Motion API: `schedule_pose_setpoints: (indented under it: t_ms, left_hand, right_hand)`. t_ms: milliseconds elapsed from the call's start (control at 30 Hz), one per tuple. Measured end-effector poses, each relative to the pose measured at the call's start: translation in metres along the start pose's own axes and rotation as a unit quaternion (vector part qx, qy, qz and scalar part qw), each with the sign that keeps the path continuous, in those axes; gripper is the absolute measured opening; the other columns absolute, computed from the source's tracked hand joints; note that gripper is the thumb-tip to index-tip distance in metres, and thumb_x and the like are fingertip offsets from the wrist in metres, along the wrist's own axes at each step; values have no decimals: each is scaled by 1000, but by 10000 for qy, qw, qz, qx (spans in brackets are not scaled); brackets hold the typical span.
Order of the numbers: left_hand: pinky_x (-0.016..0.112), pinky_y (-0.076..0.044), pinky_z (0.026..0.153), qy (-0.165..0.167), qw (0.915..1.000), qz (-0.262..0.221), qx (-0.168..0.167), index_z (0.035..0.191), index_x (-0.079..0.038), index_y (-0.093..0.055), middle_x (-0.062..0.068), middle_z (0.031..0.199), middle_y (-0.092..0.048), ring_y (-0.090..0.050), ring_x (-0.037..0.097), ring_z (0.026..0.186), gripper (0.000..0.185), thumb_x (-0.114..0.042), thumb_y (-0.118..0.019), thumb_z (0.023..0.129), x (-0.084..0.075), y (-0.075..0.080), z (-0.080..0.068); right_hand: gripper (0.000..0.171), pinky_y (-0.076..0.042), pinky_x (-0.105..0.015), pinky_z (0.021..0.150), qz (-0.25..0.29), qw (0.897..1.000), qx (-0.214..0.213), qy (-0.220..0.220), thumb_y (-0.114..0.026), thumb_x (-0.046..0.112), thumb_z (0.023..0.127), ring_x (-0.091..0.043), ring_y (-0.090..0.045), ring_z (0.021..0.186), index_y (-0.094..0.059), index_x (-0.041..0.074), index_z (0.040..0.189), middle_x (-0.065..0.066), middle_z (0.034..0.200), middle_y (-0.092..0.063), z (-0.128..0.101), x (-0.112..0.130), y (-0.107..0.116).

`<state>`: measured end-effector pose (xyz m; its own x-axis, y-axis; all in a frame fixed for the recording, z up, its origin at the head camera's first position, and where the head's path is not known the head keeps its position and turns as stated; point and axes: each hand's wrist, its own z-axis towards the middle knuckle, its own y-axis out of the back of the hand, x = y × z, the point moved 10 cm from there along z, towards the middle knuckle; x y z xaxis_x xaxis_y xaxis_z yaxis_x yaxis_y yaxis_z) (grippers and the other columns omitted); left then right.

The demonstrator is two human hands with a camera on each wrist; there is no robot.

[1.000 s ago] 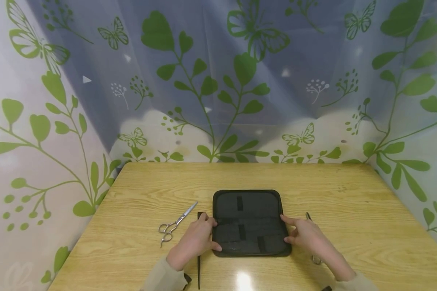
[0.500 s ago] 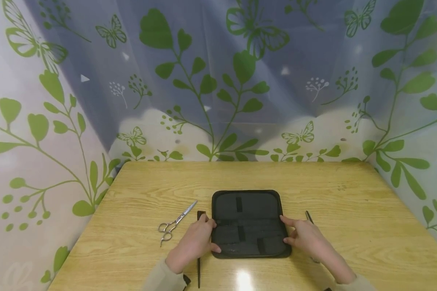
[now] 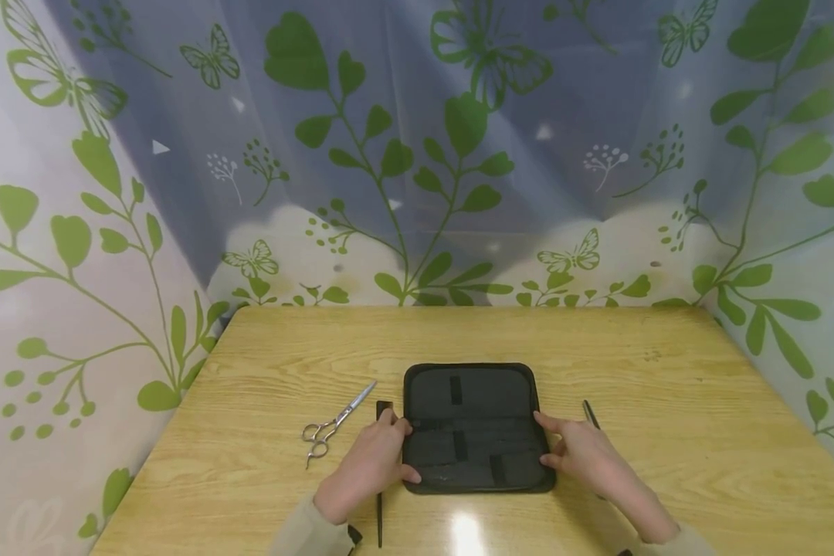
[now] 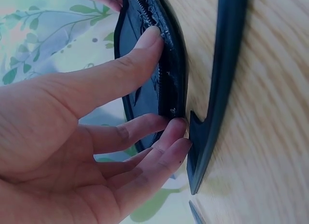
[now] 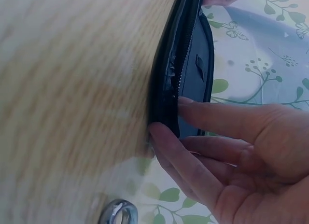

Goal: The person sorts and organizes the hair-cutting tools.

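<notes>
A black zip case [image 3: 472, 432] lies unfolded on the table, its inside facing up with several dark elastic loops. My left hand [image 3: 371, 459] grips its left edge; in the left wrist view the thumb [image 4: 145, 43] presses the zip side while fingertips meet the outer edge. At the opposite edge, my right hand [image 3: 584, 452] pinches the case between thumb and fingers, as the right wrist view shows. Beside the left hand lies a black tail comb [image 3: 380, 517], partly covered by it. Silver scissors [image 3: 340, 421] rest farther left.
Under the right hand and forearm lies another slim metal tool [image 3: 590, 413], mostly hidden; a metal ring [image 5: 118, 212] shows in the right wrist view. The wood-grain table [image 3: 667, 363] ends at a leaf-patterned curtain [image 3: 417, 154] behind and at both sides.
The view has shifted slightly. Both hands keep their places on the case's edges, and the case, comb and scissors stay where they were.
</notes>
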<state>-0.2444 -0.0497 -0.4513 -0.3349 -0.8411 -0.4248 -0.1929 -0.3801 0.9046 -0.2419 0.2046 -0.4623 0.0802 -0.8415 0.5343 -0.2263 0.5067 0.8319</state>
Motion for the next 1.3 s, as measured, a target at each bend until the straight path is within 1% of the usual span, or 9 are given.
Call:
schedule_pose_setpoints:
  t_ms: [200, 367, 500, 600, 667, 733, 900, 1033, 1300]
  left_hand:
    - [46, -55, 87, -108, 9999, -94, 88, 120, 6, -67, 18, 112, -60, -64, 32, 96, 67, -28, -94, 70, 3, 1, 0]
    - [33, -53, 69, -161, 9992, -370, -6, 120, 1, -71, 11, 105, -66, -62, 19, 81, 51, -29, -85, 82, 8, 9, 0]
    - [24, -48, 57, -226, 9960, -365, -783, 105, -5, -76, 4, 89, -70, -63, 12, 72, 23, -23, -76, 91, 13, 32, -3]
    - [22, -43, 50, -4, 9890, -170, -1470, 91, -8, -74, 0, 81, -70, -57, 9, 61, 11, -19, -76, 91, 21, 49, -6]
    - [22, -41, 48, 237, 9854, -13, -1683, 85, -10, -71, -1, 76, -69, -54, 7, 57, 13, -20, -78, 90, 28, 55, -8]
    - [23, -40, 46, 454, 9860, 94, -1602, 80, -9, -69, -1, 70, -67, -51, 8, 53, 18, -22, -80, 88, 36, 53, -8]
    - [25, -41, 47, 826, 9919, 396, -877, 76, -9, -72, -2, 68, -66, -48, 9, 52, 28, -33, -84, 83, 48, 36, -5]
    - [28, -43, 48, 1089, 9902, 725, -494, 75, -9, -71, -2, 70, -66, -49, 11, 53, 37, -43, -86, 78, 52, 24, -3]
    - [27, -32, 44, 1379, 9826, 1184, -390, 57, -12, -53, -4, 58, -44, -39, 13, 52, 52, -49, -87, 74, 52, 18, 2]
  right_hand:
    - [73, -39, -27, 54, -88, 9999, 32, 124, -85, 8, 80, -12, -51, 60, -51, -6, 143, 4, 69, -62, 1, 2, -2]
    - [78, -33, -25, 53, -143, 9997, 2, 189, -87, 11, 77, -12, -44, 57, -51, -5, 144, 4, 65, -52, 1, 3, -2]
    - [81, -33, -25, 55, -245, 9992, 41, 317, -88, 16, 77, -11, -43, 59, -49, -5, 145, 5, 67, -51, 1, 5, -3]
    - [82, -33, -25, 56, -325, 9988, 51, 361, -88, 18, 77, -10, -42, 60, -49, -6, 146, 5, 70, -51, 0, 7, -3]
    - [82, -33, -25, 56, -378, 9986, 43, 356, -88, 19, 77, -10, -43, 61, -49, -6, 145, 4, 74, -52, -1, 7, -2]
    - [82, -34, -26, 57, -435, 9985, 46, 341, -88, 20, 78, -10, -44, 62, -49, -5, 145, 4, 79, -53, -1, 7, -2]
    - [82, -36, -27, 58, -537, 9981, 84, 292, -87, 22, 78, -10, -45, 63, -49, -4, 146, 2, 85, -54, 0, 5, -3]
    - [82, -36, -27, 58, -567, 9979, 104, 301, -87, 23, 79, -11, -45, 63, -49, -4, 146, 2, 86, -54, 0, 5, -3]
    - [82, -37, -28, 59, -647, 9975, 85, 255, -87, 24, 79, -10, -46, 63, -50, -3, 146, 2, 89, -55, 1, 5, -4]
